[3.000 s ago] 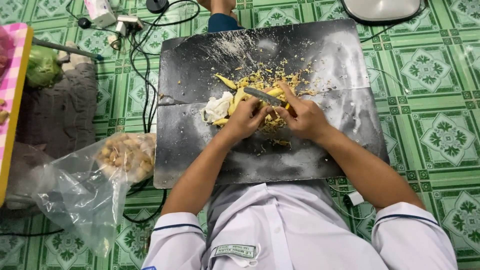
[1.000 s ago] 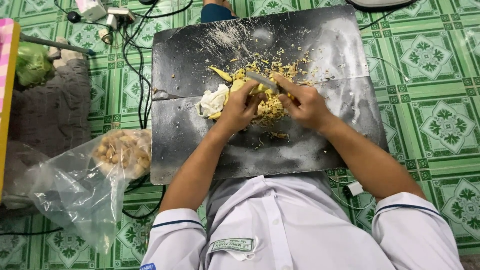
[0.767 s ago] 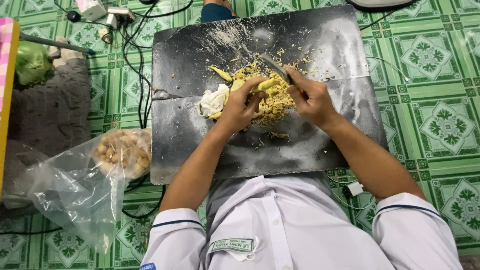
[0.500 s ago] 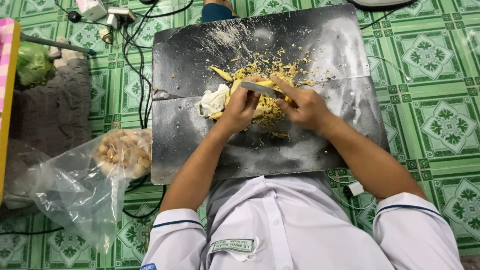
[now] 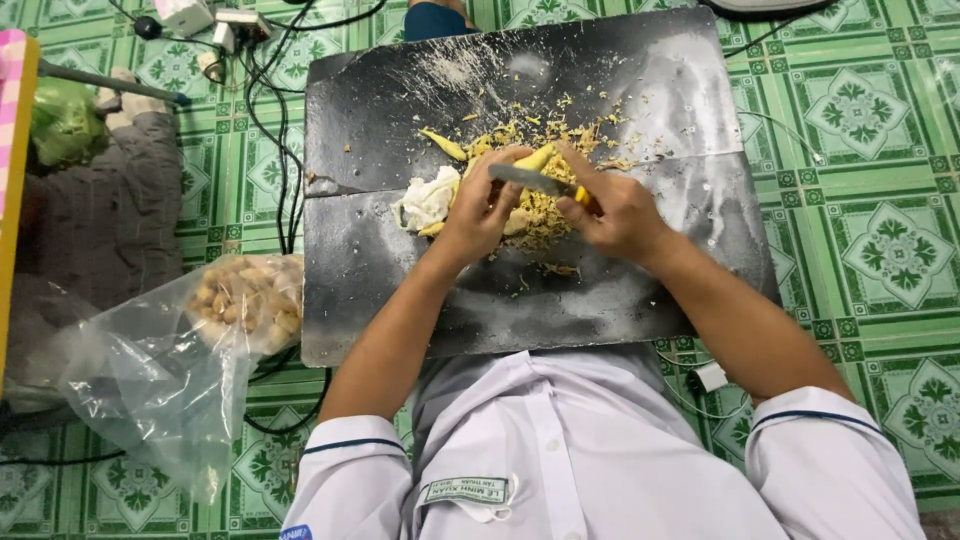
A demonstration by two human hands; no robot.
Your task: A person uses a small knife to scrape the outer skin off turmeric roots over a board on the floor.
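At the centre of the frame, on the dark, scuffed rectangular board (image 5: 380,270), we see our left hand (image 5: 480,205) clasping a pale yellow root piece (image 5: 533,160) while our right hand (image 5: 620,210) grips a small yellow-handled knife (image 5: 532,180) against it, above the yellow peelings (image 5: 545,215).

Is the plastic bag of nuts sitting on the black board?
No, the bag lies on the green tiled floor, left of the board.
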